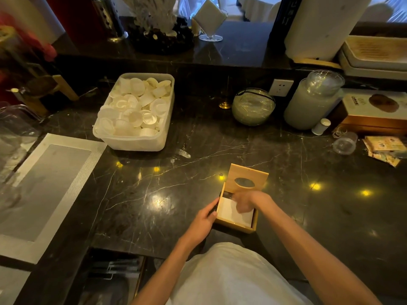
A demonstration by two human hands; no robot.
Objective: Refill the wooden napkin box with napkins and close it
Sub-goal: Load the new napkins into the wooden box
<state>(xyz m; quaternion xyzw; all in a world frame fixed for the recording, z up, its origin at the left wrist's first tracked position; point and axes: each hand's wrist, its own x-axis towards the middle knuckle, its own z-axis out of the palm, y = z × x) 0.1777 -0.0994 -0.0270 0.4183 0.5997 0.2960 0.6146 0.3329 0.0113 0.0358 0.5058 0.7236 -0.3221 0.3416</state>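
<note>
Napkin box (239,225), no legible label.

right hand (246,202): fingers motion-blurred, grip unclear | napkins (233,213): partly hidden | red object (13,40): blurred

Dark veined marble counter (167,194) mirrors ceiling lights below a raised ledge (231,51).

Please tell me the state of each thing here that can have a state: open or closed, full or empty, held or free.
wooden box: open, lid raised
napkins: inside the box
left hand: gripping the box's left side
right hand: blurred, over the napkins
plastic tub: uncovered, heaped with small white cups
glass jar: lid on
</note>
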